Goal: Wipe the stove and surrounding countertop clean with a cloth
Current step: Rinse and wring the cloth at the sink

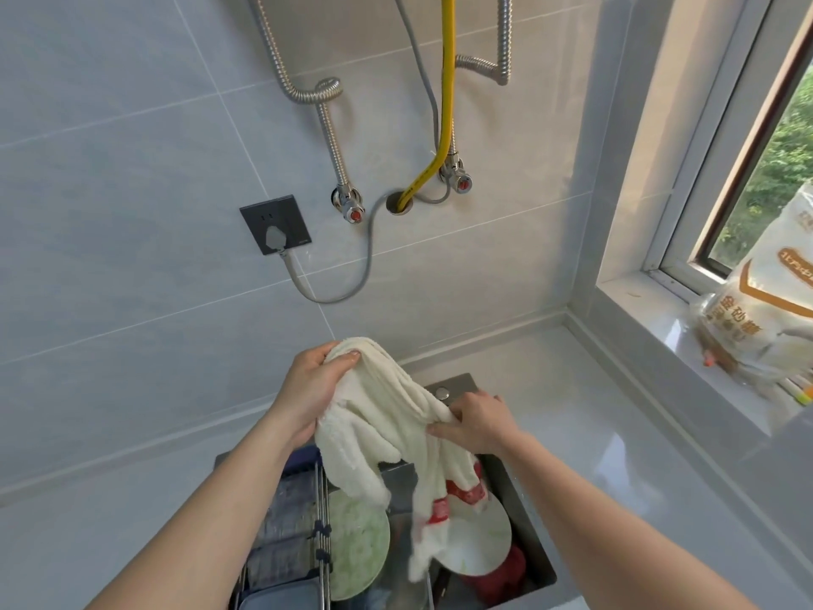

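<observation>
Below me I note a steel sink [523,490] holding a pale green plate [358,543], a white plate [477,539] and a red item [501,574] partly under it; a wire dish rack [323,521] sits at its left side. On the tiled wall [132,169] I see a dark socket [275,224] with a grey plug in it, and its grey cable [352,284] loops up the wall. A yellow hose [446,103] enters a wall hole, between two valves with red caps [354,209] [459,180] fed by corrugated metal hoses [327,125]. At my right, a printed bag [756,297] leans on the window sill [651,301].
</observation>
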